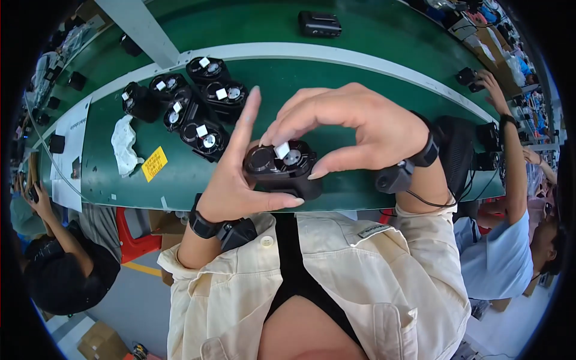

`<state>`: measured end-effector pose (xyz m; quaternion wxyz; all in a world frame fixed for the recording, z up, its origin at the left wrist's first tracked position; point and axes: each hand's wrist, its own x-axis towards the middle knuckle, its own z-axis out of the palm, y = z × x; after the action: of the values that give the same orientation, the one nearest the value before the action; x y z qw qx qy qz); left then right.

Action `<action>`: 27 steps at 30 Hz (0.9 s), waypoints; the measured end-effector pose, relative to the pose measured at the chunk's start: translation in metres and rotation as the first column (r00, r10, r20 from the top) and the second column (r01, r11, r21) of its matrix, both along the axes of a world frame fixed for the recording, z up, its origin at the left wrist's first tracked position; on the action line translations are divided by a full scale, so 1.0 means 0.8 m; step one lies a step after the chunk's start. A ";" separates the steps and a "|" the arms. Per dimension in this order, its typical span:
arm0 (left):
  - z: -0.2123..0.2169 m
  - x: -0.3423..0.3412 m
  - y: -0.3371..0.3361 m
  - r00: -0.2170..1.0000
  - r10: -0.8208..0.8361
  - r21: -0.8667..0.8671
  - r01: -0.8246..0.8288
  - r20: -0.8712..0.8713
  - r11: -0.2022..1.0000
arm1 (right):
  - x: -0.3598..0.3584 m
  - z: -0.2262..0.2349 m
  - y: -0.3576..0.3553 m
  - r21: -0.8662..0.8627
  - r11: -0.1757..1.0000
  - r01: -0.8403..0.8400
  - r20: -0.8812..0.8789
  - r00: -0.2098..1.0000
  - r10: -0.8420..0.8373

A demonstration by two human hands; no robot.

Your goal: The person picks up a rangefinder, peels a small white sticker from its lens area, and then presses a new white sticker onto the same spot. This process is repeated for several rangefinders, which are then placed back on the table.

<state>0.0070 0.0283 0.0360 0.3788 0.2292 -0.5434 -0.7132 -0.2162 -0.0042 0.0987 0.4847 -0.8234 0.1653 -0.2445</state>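
The left hand (231, 186) is cradling a black plastic two-fan housing (282, 171), fingers clamped beneath it. The right hand (354, 129) is pinching its small white tab (281, 150). At ten o'clock on the green worktop (360, 78), similar tabbed black housings (192, 105) are clustering, apparently finished.

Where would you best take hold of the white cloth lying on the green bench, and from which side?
Pinch the white cloth at its raised, crumpled upper fold, coming from above. It lies limp and flat on the green bench, so no edge offers a side grip. Its right side is the freer approach, though the yellow tag lies close; black parts crowd its top.
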 end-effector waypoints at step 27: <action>0.005 0.007 0.030 0.539 0.839 -0.919 -0.292 0.070 0.264 | 0.046 0.010 0.060 0.086 0.811 0.579 0.041 0.811 -0.584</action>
<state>0.0129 0.0523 0.0403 0.5028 0.4059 -0.7607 -0.0606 -0.1797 0.0438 0.1068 0.4203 -0.7076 0.4016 -0.4018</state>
